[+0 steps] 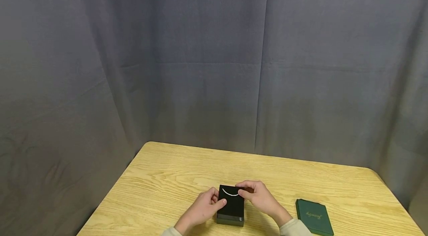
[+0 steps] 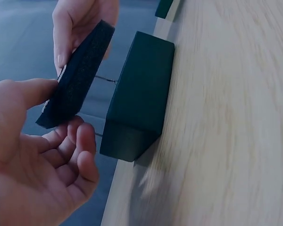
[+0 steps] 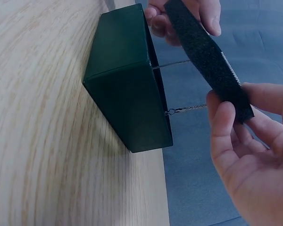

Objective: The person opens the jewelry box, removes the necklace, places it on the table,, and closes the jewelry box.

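Observation:
A black foam insert [image 1: 231, 206] is lifted above an open dark green box [image 3: 120, 94] and tilted, as both wrist views show. Across its face curves a silver chain [image 1: 230, 194]. Behind the foam, two strands of that chain run down to the box, one with a clasp [image 3: 172, 112] at the rim. My left hand [image 1: 204, 208] pinches the insert's left edge, thumb on the face and fingers curled behind. On the opposite edge, near the chain, my right hand [image 1: 262, 197] pinches the insert between thumb and fingers. The box's inside is hidden.
A green lid [image 1: 314, 216] with gold lettering lies to the right on the wood-grain table [image 1: 174, 165]. Grey curtains [image 1: 207, 61] hang behind and beside the table.

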### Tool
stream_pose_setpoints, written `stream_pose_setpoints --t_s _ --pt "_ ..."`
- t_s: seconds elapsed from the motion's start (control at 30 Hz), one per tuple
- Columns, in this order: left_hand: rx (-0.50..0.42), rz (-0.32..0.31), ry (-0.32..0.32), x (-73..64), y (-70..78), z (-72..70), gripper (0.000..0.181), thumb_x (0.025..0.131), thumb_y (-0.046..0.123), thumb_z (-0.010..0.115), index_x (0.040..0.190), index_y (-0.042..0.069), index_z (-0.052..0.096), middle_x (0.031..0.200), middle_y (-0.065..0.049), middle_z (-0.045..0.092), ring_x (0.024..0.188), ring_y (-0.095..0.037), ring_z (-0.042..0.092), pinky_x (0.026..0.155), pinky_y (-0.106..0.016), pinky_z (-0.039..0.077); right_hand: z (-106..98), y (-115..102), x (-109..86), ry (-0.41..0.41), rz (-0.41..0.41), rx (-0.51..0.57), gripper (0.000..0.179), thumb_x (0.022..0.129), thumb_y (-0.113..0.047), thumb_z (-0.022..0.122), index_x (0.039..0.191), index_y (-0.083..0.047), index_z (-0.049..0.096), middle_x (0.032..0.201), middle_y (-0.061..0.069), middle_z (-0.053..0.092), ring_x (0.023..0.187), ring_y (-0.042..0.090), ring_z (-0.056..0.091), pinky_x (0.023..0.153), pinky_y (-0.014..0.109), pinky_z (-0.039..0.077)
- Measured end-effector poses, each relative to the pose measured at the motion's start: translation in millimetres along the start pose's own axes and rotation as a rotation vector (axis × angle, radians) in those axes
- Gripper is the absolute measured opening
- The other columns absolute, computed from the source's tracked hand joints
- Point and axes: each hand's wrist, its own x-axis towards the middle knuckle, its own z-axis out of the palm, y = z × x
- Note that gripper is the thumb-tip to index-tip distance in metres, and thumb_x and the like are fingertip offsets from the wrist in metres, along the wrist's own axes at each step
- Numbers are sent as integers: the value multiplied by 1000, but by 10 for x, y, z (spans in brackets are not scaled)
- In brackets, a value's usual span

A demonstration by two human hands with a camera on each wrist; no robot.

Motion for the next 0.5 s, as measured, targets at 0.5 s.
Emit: stream_pose_setpoints --t_s 0.5 --pt "-274 -91 -15 8 60 90 16 95 12 55 100 -3 60 84 -12 67 71 -13 60 60 -24 47 7 10 -28 17 4 21 14 92 -12 63 95 -2 53 83 6 58 71 23 58 66 38 50"
